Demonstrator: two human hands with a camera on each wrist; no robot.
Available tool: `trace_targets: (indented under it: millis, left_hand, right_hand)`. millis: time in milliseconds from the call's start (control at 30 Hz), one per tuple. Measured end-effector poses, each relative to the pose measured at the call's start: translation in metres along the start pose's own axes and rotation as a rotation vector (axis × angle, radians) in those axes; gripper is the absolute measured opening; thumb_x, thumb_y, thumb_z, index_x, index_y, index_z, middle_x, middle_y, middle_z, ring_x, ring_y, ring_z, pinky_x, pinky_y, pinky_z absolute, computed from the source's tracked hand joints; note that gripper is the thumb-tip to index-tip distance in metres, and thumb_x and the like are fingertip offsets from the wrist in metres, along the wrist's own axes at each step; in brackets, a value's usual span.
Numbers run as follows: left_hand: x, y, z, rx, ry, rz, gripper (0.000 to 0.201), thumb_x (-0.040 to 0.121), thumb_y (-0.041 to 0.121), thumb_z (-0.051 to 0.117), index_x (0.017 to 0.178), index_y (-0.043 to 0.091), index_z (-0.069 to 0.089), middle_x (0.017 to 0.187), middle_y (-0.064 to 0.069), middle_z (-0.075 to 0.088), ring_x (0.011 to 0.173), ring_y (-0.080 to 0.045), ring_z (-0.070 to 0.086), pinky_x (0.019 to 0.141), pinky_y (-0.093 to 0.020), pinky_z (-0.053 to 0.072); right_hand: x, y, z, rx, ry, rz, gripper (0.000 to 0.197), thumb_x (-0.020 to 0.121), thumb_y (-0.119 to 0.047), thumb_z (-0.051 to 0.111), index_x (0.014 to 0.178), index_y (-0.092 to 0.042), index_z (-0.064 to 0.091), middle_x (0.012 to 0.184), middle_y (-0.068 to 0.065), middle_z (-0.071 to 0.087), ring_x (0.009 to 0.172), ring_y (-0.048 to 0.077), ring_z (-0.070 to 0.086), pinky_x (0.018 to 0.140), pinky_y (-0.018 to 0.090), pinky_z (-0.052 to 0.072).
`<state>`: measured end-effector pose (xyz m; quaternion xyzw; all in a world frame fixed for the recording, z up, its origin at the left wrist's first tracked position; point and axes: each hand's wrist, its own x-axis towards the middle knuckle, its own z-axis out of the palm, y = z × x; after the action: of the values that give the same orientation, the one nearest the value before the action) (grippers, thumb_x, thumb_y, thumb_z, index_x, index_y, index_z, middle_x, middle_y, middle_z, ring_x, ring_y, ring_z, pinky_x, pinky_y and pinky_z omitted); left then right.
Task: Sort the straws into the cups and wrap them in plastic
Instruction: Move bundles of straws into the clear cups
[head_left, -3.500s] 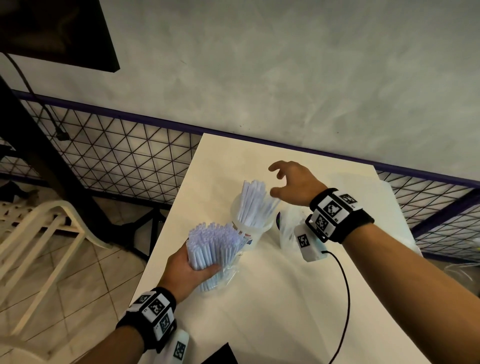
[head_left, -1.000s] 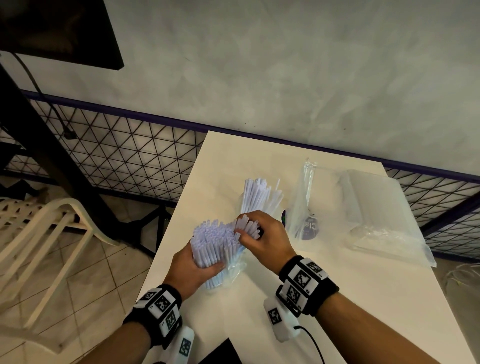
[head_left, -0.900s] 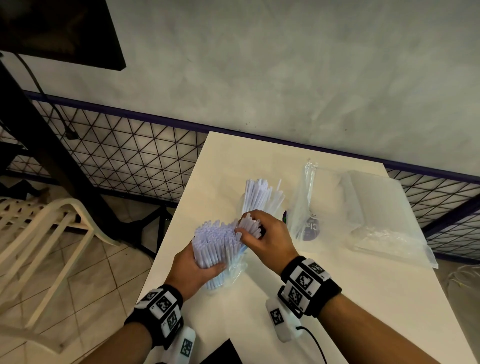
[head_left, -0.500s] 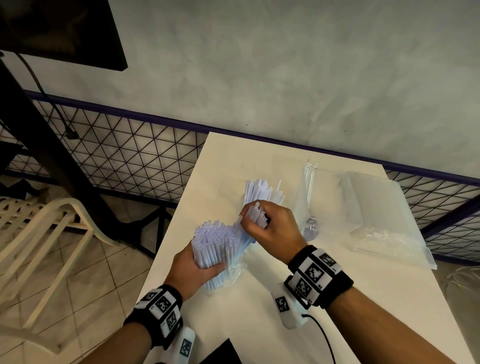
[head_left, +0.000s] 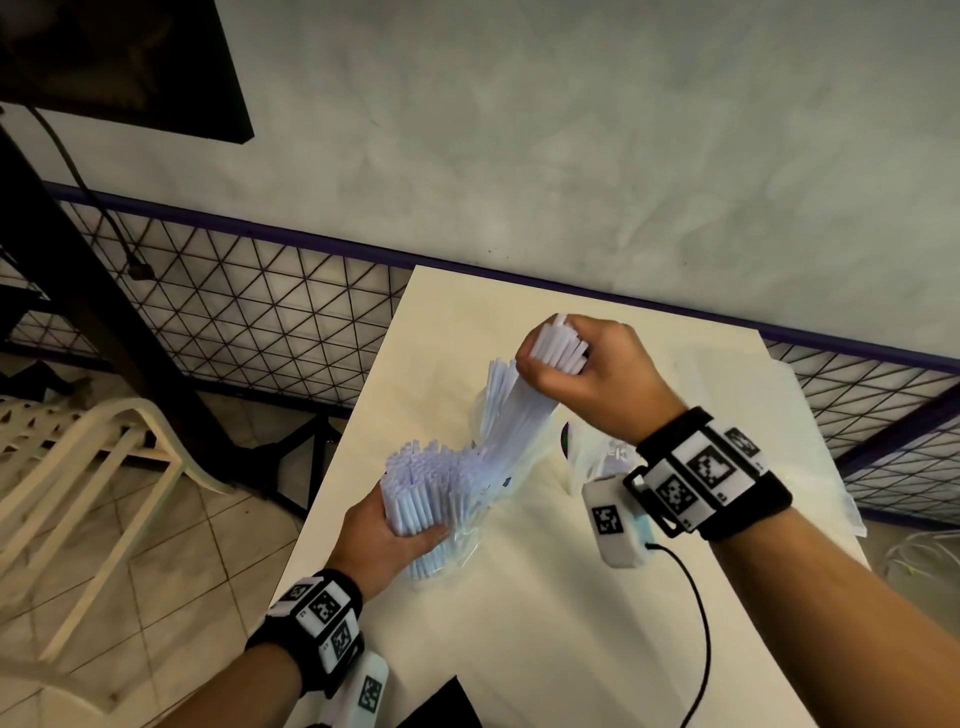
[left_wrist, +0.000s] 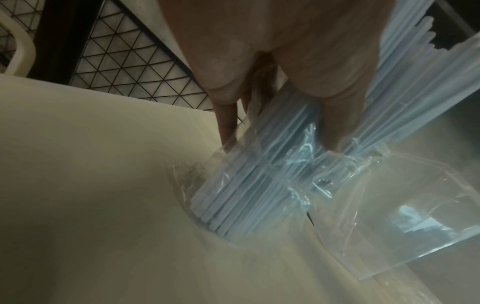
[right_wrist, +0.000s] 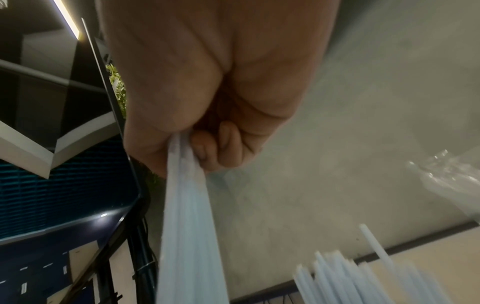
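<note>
White thin plastic straws (head_left: 431, 493) in a clear plastic bag (left_wrist: 369, 205), whose crinkled base only the left wrist view shows, stand on the cream table (head_left: 545, 623), gripped by the left hand (head_left: 379, 545). At one o'clock, the right hand (head_left: 587, 379) clenches a pulled-out handful (right_wrist: 187, 226).

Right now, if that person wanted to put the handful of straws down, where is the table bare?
Bare table lies in front, between the left hand with its bagged straw bundle and the right forearm's black cable. The far end toward the wall is bare too. It is crowded in the middle, where the right hand lifts straws, and at right with clear plastic bags.
</note>
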<state>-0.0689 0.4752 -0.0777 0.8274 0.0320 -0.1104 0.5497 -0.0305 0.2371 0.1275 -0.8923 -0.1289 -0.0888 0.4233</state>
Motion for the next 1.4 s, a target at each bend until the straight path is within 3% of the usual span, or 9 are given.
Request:
trace_targets:
  millis: [133, 300, 467, 567, 700, 833, 967, 1200, 1400]
  left_hand:
    - [0.000, 0.001, 0.000, -0.005, -0.003, 0.001, 0.053, 0.063, 0.029, 0.093, 0.107, 0.019, 0.066, 0.089, 0.004, 0.074, 0.076, 0.008, 0.068, 0.062, -0.008, 0.051]
    - [0.000, 0.001, -0.001, -0.006, -0.006, 0.005, 0.056, 0.063, 0.028, 0.093, 0.112, 0.018, 0.066, 0.092, 0.006, 0.074, 0.080, 0.005, 0.069, 0.063, -0.007, 0.051]
    - [-0.001, 0.003, -0.001, -0.003, 0.000, 0.005, 0.054, 0.064, 0.027, 0.092, 0.111, 0.019, 0.066, 0.092, 0.006, 0.073, 0.083, 0.002, 0.068, 0.064, -0.007, 0.050]
    - [-0.002, 0.005, 0.000, -0.010, 0.003, -0.001, 0.053, 0.064, 0.023, 0.092, 0.110, 0.018, 0.066, 0.090, 0.006, 0.073, 0.081, 0.003, 0.068, 0.062, -0.007, 0.049]
    - [-0.001, 0.005, 0.000, -0.028, 0.002, -0.015, 0.051, 0.064, 0.019, 0.092, 0.109, 0.015, 0.067, 0.088, 0.006, 0.072, 0.074, 0.008, 0.067, 0.060, -0.006, 0.050]
    - [-0.001, 0.005, 0.000, -0.037, 0.001, -0.015, 0.052, 0.065, 0.016, 0.092, 0.111, 0.015, 0.067, 0.089, 0.007, 0.072, 0.074, 0.012, 0.066, 0.060, -0.004, 0.049]
    - [-0.001, 0.004, 0.000, -0.043, -0.008, -0.008, 0.052, 0.066, 0.018, 0.091, 0.111, 0.016, 0.066, 0.092, 0.006, 0.073, 0.078, 0.010, 0.067, 0.061, -0.006, 0.050]
    - [0.000, 0.003, 0.000, -0.030, -0.011, -0.001, 0.049, 0.065, 0.021, 0.092, 0.108, 0.017, 0.068, 0.090, 0.003, 0.074, 0.080, 0.000, 0.070, 0.064, -0.009, 0.051]
    - [0.000, 0.002, 0.000, -0.027, 0.000, 0.002, 0.050, 0.064, 0.021, 0.092, 0.108, 0.017, 0.068, 0.090, 0.003, 0.074, 0.081, -0.002, 0.071, 0.066, -0.010, 0.051]
  right_hand:
    - [0.014, -0.004, -0.022, 0.008, 0.008, -0.023, 0.005, 0.084, -0.014, 0.072, 0.082, -0.018, 0.070, 0.077, -0.007, 0.070, 0.071, 0.008, 0.066, 0.068, 0.028, 0.055]
    - [0.034, -0.004, -0.044, 0.010, 0.061, -0.070, 0.003, 0.084, -0.014, 0.072, 0.085, -0.011, 0.070, 0.081, 0.006, 0.070, 0.073, 0.013, 0.064, 0.069, 0.036, 0.055]
    - [0.057, 0.010, -0.052, -0.031, 0.035, -0.068, 0.012, 0.082, -0.028, 0.071, 0.086, -0.016, 0.071, 0.085, 0.003, 0.072, 0.079, 0.021, 0.068, 0.076, 0.041, 0.059]
    - [0.066, 0.022, -0.048, -0.039, -0.004, -0.043, 0.013, 0.083, -0.028, 0.072, 0.087, -0.016, 0.071, 0.084, 0.003, 0.072, 0.077, 0.019, 0.069, 0.074, 0.036, 0.058]
    - [0.075, 0.048, -0.043, -0.018, 0.006, 0.077, 0.008, 0.086, -0.021, 0.074, 0.086, -0.013, 0.071, 0.073, -0.004, 0.067, 0.062, 0.007, 0.060, 0.062, 0.025, 0.047]
    - [0.078, 0.068, -0.041, -0.032, 0.032, 0.149, 0.014, 0.085, -0.025, 0.073, 0.087, -0.012, 0.073, 0.076, 0.005, 0.069, 0.063, 0.014, 0.059, 0.060, 0.030, 0.049]
    - [0.080, 0.073, -0.047, -0.054, 0.041, 0.150, 0.013, 0.084, -0.024, 0.074, 0.087, -0.012, 0.073, 0.074, -0.001, 0.067, 0.062, 0.010, 0.058, 0.061, 0.027, 0.048]
    - [0.077, 0.069, -0.048, -0.071, -0.010, 0.082, 0.010, 0.082, -0.020, 0.077, 0.087, -0.013, 0.072, 0.087, 0.009, 0.072, 0.079, 0.023, 0.068, 0.075, 0.036, 0.057]
    - [0.068, 0.064, -0.034, -0.071, -0.088, 0.053, 0.011, 0.082, -0.021, 0.080, 0.087, -0.019, 0.070, 0.084, -0.005, 0.071, 0.075, 0.005, 0.065, 0.072, 0.023, 0.056]
